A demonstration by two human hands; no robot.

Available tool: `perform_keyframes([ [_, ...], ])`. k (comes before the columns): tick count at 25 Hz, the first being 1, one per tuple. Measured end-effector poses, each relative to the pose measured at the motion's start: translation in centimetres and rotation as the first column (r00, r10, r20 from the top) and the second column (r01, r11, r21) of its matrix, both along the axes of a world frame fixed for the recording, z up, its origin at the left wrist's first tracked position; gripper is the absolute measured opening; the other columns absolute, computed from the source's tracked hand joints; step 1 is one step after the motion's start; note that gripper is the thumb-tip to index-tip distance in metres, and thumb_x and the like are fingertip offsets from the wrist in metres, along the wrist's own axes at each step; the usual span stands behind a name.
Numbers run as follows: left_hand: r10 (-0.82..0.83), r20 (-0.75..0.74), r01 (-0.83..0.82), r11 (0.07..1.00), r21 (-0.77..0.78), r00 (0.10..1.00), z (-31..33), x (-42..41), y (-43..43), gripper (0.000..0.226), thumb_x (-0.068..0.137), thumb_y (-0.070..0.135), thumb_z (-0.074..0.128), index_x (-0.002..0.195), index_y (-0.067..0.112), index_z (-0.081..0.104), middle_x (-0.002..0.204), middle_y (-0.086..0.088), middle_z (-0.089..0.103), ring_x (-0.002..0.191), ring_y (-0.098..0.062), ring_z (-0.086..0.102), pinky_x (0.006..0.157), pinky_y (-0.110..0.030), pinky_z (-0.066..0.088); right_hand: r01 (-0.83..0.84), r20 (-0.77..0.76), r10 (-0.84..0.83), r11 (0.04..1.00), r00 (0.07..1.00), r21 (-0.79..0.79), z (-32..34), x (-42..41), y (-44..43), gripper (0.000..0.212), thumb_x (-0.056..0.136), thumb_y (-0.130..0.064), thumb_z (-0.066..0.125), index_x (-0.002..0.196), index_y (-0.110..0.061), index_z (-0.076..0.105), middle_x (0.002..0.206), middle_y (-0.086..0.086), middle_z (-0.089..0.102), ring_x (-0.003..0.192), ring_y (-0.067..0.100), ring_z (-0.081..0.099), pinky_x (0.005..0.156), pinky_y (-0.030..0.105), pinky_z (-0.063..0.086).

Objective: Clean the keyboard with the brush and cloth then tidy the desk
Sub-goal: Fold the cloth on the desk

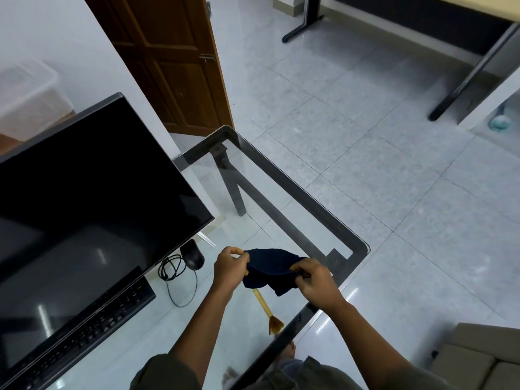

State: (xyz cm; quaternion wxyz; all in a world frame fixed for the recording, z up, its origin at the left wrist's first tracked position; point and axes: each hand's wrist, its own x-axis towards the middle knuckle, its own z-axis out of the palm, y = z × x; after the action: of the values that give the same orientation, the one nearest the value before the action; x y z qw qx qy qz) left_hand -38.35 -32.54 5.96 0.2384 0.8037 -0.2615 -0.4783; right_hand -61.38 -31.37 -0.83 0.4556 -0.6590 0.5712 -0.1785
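A glass-topped desk (284,180) with a dark frame carries a black monitor (84,192) and a black keyboard (92,327) just in front of it. A mouse (192,254) with its coiled cable (174,277) lies beside them. A wooden-handled brush (266,308) lies near the desk's right edge.

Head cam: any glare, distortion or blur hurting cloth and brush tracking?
Head view: wide-angle bowing curves the door and desk rim; bright glints on the monitor and glossy floor; the cloth, pinched by left hand and right hand, is near-black with little fold detail; brush sharp, handle end behind the cloth; bin top left looks soft.
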Motion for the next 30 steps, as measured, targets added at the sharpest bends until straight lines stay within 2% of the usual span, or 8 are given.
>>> perform_keyframes([
  [5, -0.167, 0.021, 0.16, 0.968, 0.193, 0.986, -1.2, 0.8, 1.3, 0.013, 0.086, 0.017, 0.057, 0.083, 0.005, 0.06, 0.082, -0.01, 0.068, 0.075, -0.023, 0.064, 0.061, -0.029, 0.046, 0.008, 0.062, -0.017, 0.991, 0.998, 0.131, 0.3, 0.2, -0.1, 0.026, 0.091, -0.007, 0.058, 0.102, -0.027, 0.071, 0.102, -0.003, 0.07, 0.093, 0.02, 0.068, 0.088, 0.043, 0.059],
  [7, -0.038, -0.118, 0.065, 0.97, 0.233, 0.992, -1.0, 0.8, 1.2, 0.018, 0.086, 0.017, 0.06, 0.092, 0.002, 0.068, 0.085, -0.01, 0.073, 0.076, -0.02, 0.068, 0.061, -0.029, 0.05, -0.032, -0.011, 0.033, 0.999, 0.999, 0.016, 0.6, 0.9, -0.4, 0.03, 0.088, -0.02, 0.063, 0.117, -0.029, 0.065, 0.116, -0.007, 0.061, 0.109, 0.014, 0.056, 0.098, 0.04, 0.052],
  [9, 0.081, -0.292, -0.01, 0.971, 0.237, 0.953, -0.5, 0.5, 0.9, 0.018, 0.086, 0.016, 0.061, 0.095, 0.002, 0.069, 0.08, -0.008, 0.072, 0.072, -0.018, 0.067, 0.06, -0.029, 0.05, -0.137, -0.08, 0.132, 0.989, 0.988, -0.062, 1.5, 2.2, -0.5, 0.054, 0.082, -0.045, 0.067, 0.132, -0.037, 0.05, 0.13, -0.011, 0.049, 0.121, 0.01, 0.042, 0.105, 0.034, 0.041],
  [12, 0.123, -0.465, -0.032, 0.98, 0.199, 0.876, 0.8, -0.5, 0.0, 0.016, 0.089, 0.012, 0.061, 0.098, 0.001, 0.068, 0.076, -0.01, 0.071, 0.071, -0.02, 0.067, 0.059, -0.029, 0.051, -0.176, -0.153, 0.158, 0.978, 0.975, -0.11, 2.0, 4.8, -0.2, 0.077, 0.075, -0.061, 0.068, 0.142, -0.035, 0.04, 0.139, -0.013, 0.045, 0.127, 0.007, 0.039, 0.106, 0.031, 0.034],
  [17, 0.126, -0.565, -0.09, 0.992, 0.091, 0.815, 4.3, -1.2, -2.3, 0.007, 0.089, 0.011, 0.064, 0.088, 0.005, 0.068, 0.074, -0.008, 0.071, 0.067, -0.016, 0.067, 0.059, -0.025, 0.05, 0.136, -0.111, -0.165, 0.964, 0.98, -0.229, 2.0, 4.4, -2.0, 0.039, 0.089, -0.008, 0.066, 0.127, -0.017, 0.064, 0.119, 0.004, 0.068, 0.106, 0.02, 0.065, 0.096, 0.038, 0.054],
  [21, 0.228, -0.653, -0.293, 0.956, 0.009, 0.722, 5.8, -0.4, -4.1, 0.006, 0.091, 0.009, 0.063, 0.086, 0.008, 0.065, 0.071, -0.005, 0.069, 0.065, -0.014, 0.065, 0.06, -0.023, 0.049, -0.008, -0.053, -0.002, 0.985, 0.999, -0.175, 5.9, 1.0, -6.2, 0.037, 0.091, -0.006, 0.067, 0.124, -0.023, 0.069, 0.11, -0.002, 0.075, 0.098, 0.012, 0.071, 0.087, 0.024, 0.057],
  [25, 0.253, -0.746, -0.437, 0.897, -0.057, 0.617, 7.6, -0.2, -6.3, 0.009, 0.093, 0.007, 0.059, 0.085, 0.006, 0.062, 0.068, -0.004, 0.065, 0.075, -0.019, 0.07, 0.068, -0.027, 0.056, -0.04, 0.0, 0.041, 0.983, 0.999, -0.177, 10.1, 0.1, -10.5, 0.047, 0.089, 0.002, 0.059, 0.114, -0.036, 0.073, 0.101, -0.022, 0.074, 0.096, -0.003, 0.069, 0.083, 0.024, 0.057],
  [30, 0.191, -0.74, -0.498, 0.84, -0.217, 0.645, 11.0, -0.2, -8.0, 0.009, 0.093, 0.003, 0.055, 0.089, -0.001, 0.062, 0.08, -0.013, 0.066, 0.081, -0.026, 0.071, 0.071, -0.032, 0.061, 0.063, 0.064, -0.04, 0.91, 0.997, -0.41, 12.7, 0.7, -13.0, 0.052, 0.079, 0.012, 0.057, 0.113, -0.022, 0.075, 0.101, -0.002, 0.071, 0.094, 0.016, 0.065, 0.077, 0.025, 0.056],
])
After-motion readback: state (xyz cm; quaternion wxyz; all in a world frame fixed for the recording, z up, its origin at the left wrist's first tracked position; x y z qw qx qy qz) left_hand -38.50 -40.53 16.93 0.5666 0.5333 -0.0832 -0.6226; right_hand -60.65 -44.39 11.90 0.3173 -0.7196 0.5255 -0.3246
